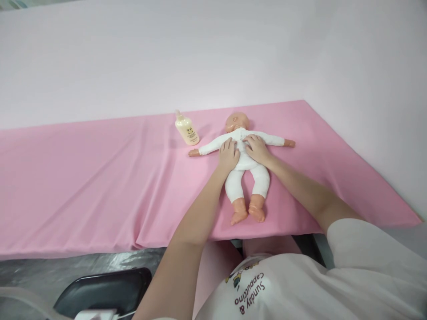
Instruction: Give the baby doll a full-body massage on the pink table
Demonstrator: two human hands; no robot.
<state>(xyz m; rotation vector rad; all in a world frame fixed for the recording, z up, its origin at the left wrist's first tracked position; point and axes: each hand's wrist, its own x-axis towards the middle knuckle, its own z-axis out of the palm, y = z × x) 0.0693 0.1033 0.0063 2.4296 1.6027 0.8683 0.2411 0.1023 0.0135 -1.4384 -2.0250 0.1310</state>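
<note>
Pink-draped bench [83, 178]: both hands, left hand [228, 155] and right hand [256, 149], lie flat and open on the doll [246, 166] chest, gripping nothing; bottle [187, 129] just beyond the left.

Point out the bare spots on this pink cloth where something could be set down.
Widest bare stretch: the pink cloth left of the bottle. A smaller patch lies right of the doll, toward the wall. It is crowded at the doll's chest, under the left hand and right hand.

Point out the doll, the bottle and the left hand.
doll [248, 178], head view, on its white-clad right thigh.
bottle [188, 132], head view, on its cream body.
left hand [228, 154], head view, on the back of the hand.
</note>
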